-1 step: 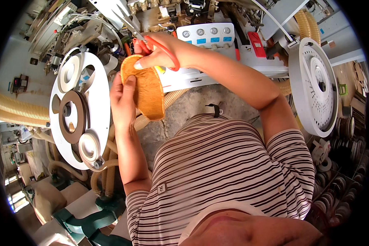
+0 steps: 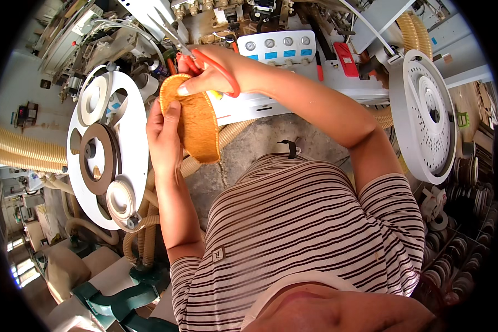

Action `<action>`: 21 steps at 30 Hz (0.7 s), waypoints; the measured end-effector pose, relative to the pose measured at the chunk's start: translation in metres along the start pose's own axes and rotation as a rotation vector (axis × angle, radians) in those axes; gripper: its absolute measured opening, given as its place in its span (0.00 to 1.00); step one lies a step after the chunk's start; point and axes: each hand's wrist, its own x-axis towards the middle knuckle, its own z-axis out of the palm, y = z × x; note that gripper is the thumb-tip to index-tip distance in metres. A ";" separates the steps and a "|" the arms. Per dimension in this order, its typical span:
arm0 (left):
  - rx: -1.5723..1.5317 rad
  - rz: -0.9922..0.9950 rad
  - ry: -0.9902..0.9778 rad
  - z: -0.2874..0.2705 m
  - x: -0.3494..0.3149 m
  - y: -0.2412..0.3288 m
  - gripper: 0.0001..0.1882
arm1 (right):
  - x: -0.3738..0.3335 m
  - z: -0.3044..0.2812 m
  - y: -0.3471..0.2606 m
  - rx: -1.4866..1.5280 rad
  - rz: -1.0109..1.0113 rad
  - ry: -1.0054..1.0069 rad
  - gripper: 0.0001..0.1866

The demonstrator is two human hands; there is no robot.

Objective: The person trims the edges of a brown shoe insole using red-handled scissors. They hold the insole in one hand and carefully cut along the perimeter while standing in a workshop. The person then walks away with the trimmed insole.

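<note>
A mustard-brown fuzzy fabric piece [image 2: 198,130], shaped like a slipper sole with a yellow stitched edge, is held up in front of me. My left hand [image 2: 165,130] pinches its left side, thumb on the near face and fingers behind. Red-handled scissors [image 2: 175,39] hang on my right hand [image 2: 216,72], their blades pointing away to the upper left, off the fabric. My right thumb presses the top of the piece, and the other right fingers are partly hidden behind the handles.
At left stands a white disc [image 2: 133,94] carrying tape rolls and a brown roll [image 2: 98,157]. A grey perforated reel [image 2: 420,122] is at right. Beyond my hands are a gauge panel [image 2: 278,45] and a red box [image 2: 346,60]. Beige hoses [image 2: 27,146] run at left.
Both hands and the fabric piece have shifted slightly left. The scissor blades have swung a little left, and the grip looks the same.
</note>
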 end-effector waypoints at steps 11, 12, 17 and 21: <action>-0.160 -0.130 -0.057 0.007 -0.004 -0.011 0.17 | -0.011 -0.002 0.025 0.170 0.044 0.027 0.13; -0.195 -0.135 -0.083 0.007 -0.006 -0.012 0.18 | -0.009 -0.001 0.030 0.181 -0.015 0.041 0.13; -0.350 -0.217 -0.090 0.000 -0.011 -0.017 0.16 | -0.028 -0.020 0.012 -0.120 0.166 0.077 0.16; -0.326 -0.168 -0.045 0.000 -0.011 -0.020 0.16 | -0.056 -0.024 0.027 -0.652 -0.272 0.205 0.21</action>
